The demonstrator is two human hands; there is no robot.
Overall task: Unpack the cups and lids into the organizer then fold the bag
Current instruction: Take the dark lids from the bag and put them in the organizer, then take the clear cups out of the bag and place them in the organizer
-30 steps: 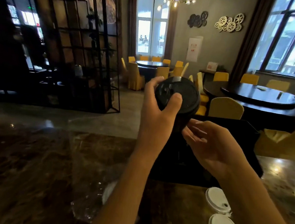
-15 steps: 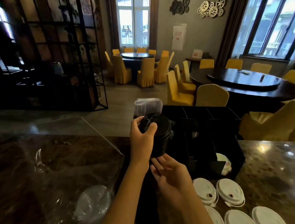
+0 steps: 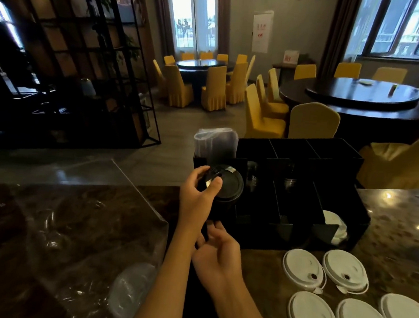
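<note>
My left hand [image 3: 196, 195] grips a stack of black lids [image 3: 229, 185] from the top, thumb on the uppermost lid, at the front left compartment of the black organizer [image 3: 298, 231]. My right hand [image 3: 217, 257] sits just below, fingers against the underside of the stack; whether it grips is unclear. Several white lids [image 3: 303, 269] lie on the marble counter at the lower right. A few more white lids [image 3: 337, 228] rest in the organizer's right front slot. A clear plastic bag [image 3: 90, 232] lies spread on the counter to the left.
A sleeve of clear cups [image 3: 216, 141] stands at the organizer's back left corner. The marble counter [image 3: 399, 224] ends just behind the organizer. Beyond are yellow chairs [image 3: 311, 120], round dark tables and a black metal shelf [image 3: 84, 73] at left.
Both hands have lowered the black lid stack from face height down to the organizer's front left compartment. The view has tilted down, showing more white lids.
</note>
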